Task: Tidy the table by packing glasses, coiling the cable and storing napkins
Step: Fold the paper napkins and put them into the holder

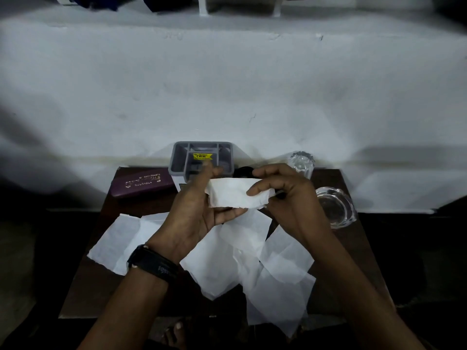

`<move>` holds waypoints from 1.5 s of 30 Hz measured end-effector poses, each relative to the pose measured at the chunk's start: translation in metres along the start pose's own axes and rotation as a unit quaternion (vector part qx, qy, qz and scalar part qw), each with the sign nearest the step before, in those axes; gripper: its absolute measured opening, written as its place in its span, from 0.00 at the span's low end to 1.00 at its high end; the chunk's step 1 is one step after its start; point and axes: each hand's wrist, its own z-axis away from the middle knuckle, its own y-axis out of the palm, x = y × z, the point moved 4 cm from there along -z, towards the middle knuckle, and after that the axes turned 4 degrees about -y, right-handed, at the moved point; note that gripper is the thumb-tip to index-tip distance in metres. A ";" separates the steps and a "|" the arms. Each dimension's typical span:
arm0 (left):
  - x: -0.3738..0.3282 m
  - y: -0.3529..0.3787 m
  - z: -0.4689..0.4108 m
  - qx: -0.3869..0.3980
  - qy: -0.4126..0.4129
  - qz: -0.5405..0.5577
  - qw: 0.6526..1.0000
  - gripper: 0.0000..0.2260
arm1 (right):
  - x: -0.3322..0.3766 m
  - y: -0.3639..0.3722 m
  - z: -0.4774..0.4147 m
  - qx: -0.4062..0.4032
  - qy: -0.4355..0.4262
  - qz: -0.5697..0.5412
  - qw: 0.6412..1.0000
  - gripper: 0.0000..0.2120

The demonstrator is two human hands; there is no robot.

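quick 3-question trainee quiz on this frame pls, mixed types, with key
1. True or false: the glasses case lies closed, to the left of the grey organiser.
2. Multiple choice: the folded napkin is A) held by one hand, B) held by both hands, C) lying flat in the organiser.
3. Short answer: where are the other napkins?

Key
1. True.
2. B: the left hand and the right hand both pinch it.
3. Spread loose and overlapping on the table, one hanging over the near edge.
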 end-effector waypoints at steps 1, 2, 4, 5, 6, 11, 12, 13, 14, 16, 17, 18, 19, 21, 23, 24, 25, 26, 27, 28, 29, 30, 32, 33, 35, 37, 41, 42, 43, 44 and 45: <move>0.000 0.001 0.001 -0.001 0.013 -0.027 1.000 0.16 | 0.003 0.001 0.001 0.003 0.002 0.020 1.000 0.13; 0.001 0.001 0.002 -0.003 0.030 -0.053 0.998 0.18 | 0.005 0.003 0.001 0.009 0.007 0.046 0.999 0.15; 0.003 -0.002 0.002 -0.008 0.054 -0.084 0.995 0.21 | 0.006 0.004 0.002 0.030 0.025 0.081 0.996 0.21; 0.003 -0.003 0.002 -0.012 0.063 -0.087 0.994 0.20 | 0.006 0.003 0.002 0.045 0.039 0.062 0.996 0.24; 0.002 -0.003 0.002 -0.018 0.072 -0.089 0.993 0.19 | 0.004 0.002 0.002 0.067 0.061 0.006 0.996 0.29; -0.002 -0.003 0.002 -0.023 0.106 -0.132 0.985 0.16 | -0.009 0.007 0.004 0.080 0.251 -0.299 0.917 0.33; -0.002 -0.002 0.002 -0.024 0.111 -0.149 0.982 0.16 | -0.013 0.009 0.004 0.055 0.260 -0.225 0.937 0.28; -0.003 -0.002 0.002 -0.028 0.116 -0.166 0.979 0.16 | -0.016 0.011 0.003 0.026 0.260 -0.160 0.952 0.22; -0.003 -0.003 0.001 -0.034 0.120 -0.173 0.977 0.16 | -0.019 0.014 0.001 0.004 0.259 -0.134 0.957 0.15; -0.005 -0.006 0.001 -0.048 0.121 -0.154 0.979 0.16 | -0.021 0.016 -0.001 -0.030 0.266 -0.166 0.949 0.08; -0.007 -0.010 0.001 -0.060 0.121 -0.133 0.982 0.16 | -0.022 0.014 -0.002 -0.051 0.274 -0.189 0.942 0.07; -0.009 -0.015 0.001 -0.072 0.118 -0.111 0.984 0.16 | -0.022 0.011 -0.004 -0.072 0.278 -0.202 0.936 0.05; -0.011 -0.020 0.001 -0.084 0.116 -0.091 0.986 0.16 | -0.021 0.009 -0.008 -0.087 0.280 -0.207 0.933 0.04; -0.015 -0.028 0.000 -0.104 0.116 -0.074 0.985 0.16 | -0.019 0.006 -0.017 -0.104 0.275 -0.189 0.937 0.03; -0.017 -0.037 -0.001 -0.135 0.124 -0.071 0.980 0.15 | -0.016 0.000 -0.034 -0.131 0.260 -0.125 0.948 0.03; -0.019 -0.041 -0.001 -0.154 0.130 -0.073 0.977 0.14 | -0.014 -0.004 -0.044 -0.141 0.245 -0.069 0.957 0.03; -0.021 -0.045 -0.001 -0.171 0.137 -0.075 0.973 0.14 | -0.010 -0.006 -0.054 -0.141 0.224 -0.006 0.964 0.04; -0.022 -0.048 -0.001 -0.183 0.143 -0.076 0.970 0.14 | -0.007 -0.007 -0.064 -0.135 0.197 0.056 0.969 0.05; -0.024 -0.051 -0.001 -0.191 0.147 -0.076 0.967 0.14 | -0.004 -0.005 -0.072 -0.126 0.171 0.105 0.972 0.07; -0.026 -0.053 -0.001 -0.197 0.150 -0.077 0.966 0.13 | -0.002 -0.002 -0.079 -0.118 0.148 0.144 0.971 0.08; -0.027 -0.054 -0.001 -0.199 0.152 -0.081 0.965 0.13 | 0.000 0.002 -0.084 -0.110 0.133 0.179 0.969 0.08; -0.028 -0.054 -0.001 -0.200 0.154 -0.086 0.964 0.13 | 0.001 0.008 -0.088 -0.099 0.124 0.207 0.965 0.07; -0.027 -0.052 -0.001 -0.196 0.159 -0.103 0.962 0.11 | -0.003 0.018 -0.092 -0.073 0.118 0.239 0.961 0.06; -0.027 -0.051 -0.001 -0.194 0.162 -0.114 0.961 0.10 | -0.007 0.023 -0.092 -0.067 0.119 0.242 0.961 0.08; -0.026 -0.049 -0.001 -0.193 0.167 -0.130 0.958 0.08 | -0.013 0.031 -0.092 -0.068 0.115 0.242 0.961 0.12; -0.026 -0.049 -0.001 -0.194 0.168 -0.136 0.957 0.07 | -0.020 0.038 -0.093 -0.060 0.119 0.245 0.960 0.10; -0.025 -0.048 -0.001 -0.191 0.167 -0.141 0.957 0.06 | -0.030 0.046 -0.094 -0.056 0.140 0.243 0.958 0.10; -0.025 -0.047 0.000 -0.189 0.165 -0.143 0.957 0.05 | -0.033 0.046 -0.093 -0.053 0.154 0.240 0.957 0.05; -0.024 -0.046 0.000 -0.187 0.162 -0.146 0.958 0.06 | -0.034 0.046 -0.091 -0.048 0.166 0.241 0.955 0.02; -0.024 -0.045 0.000 -0.187 0.159 -0.150 0.958 0.06 | -0.038 0.046 -0.089 -0.038 0.175 0.243 0.953 0.11; -0.024 -0.045 0.001 -0.186 0.157 -0.152 0.958 0.06 | -0.039 0.045 -0.088 -0.029 0.181 0.245 0.952 0.16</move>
